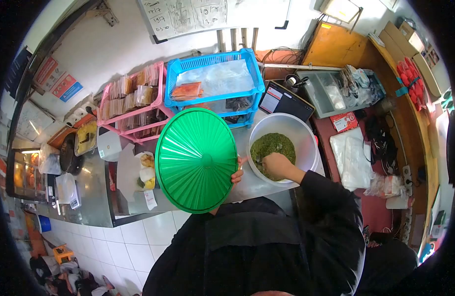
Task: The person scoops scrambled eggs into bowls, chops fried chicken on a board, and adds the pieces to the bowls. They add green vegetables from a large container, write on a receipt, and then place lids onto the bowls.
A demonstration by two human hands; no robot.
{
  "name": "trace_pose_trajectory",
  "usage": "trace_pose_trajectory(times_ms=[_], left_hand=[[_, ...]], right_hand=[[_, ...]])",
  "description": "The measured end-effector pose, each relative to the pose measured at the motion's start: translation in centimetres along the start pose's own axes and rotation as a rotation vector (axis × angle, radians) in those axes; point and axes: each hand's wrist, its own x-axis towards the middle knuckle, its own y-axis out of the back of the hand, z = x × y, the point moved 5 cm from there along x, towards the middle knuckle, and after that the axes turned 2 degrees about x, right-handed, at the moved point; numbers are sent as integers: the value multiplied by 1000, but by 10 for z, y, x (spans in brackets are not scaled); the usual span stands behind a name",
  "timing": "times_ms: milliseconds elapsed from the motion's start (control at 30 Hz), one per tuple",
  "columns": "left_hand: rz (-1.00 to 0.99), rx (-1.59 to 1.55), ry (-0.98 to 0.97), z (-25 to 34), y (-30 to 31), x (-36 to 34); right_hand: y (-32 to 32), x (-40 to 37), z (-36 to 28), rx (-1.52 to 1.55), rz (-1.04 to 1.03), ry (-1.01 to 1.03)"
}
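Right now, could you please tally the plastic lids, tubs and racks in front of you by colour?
Green lid: 1, held by the left hand
White tub: 1, right hand inside
Blue rack: 1
Pink rack: 1
Total: 4

A white wall-mounted whiteboard (188, 15) at the top carries a hand-drawn grid filled with numbers in dark marker. The writing is small and bent by the lens, so the readings are only probable: "17 17", "19 17" and "03 50" in the left cell, and "19 17" above "13 00" in the right cell. The red and blue printed paper signs (57, 79) on the left wall bear white lettering too small to read. A dark flat tablet screen (285, 102) shows a white panel with lines of text, illegible. The small red cardboard packet (344, 121) on the right-hand counter has white print, also unreadable.
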Motion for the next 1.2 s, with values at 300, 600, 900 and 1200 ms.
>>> trace_pose_trajectory(times_ms=[300, 600, 900, 1200], left_hand=[[61, -14, -30, 5, -3, -5], [93, -37, 50, 3, -2, -1], [99, -31, 62, 1, -2, 1], [96, -11, 28, 3, -5, 2]], right_hand=[[47, -72, 44, 554, 131, -318], [10, -177, 79, 1068, 472, -613], [11, -184, 67, 1035, 583, -621], [15, -183, 64, 1016, 606, -579]])
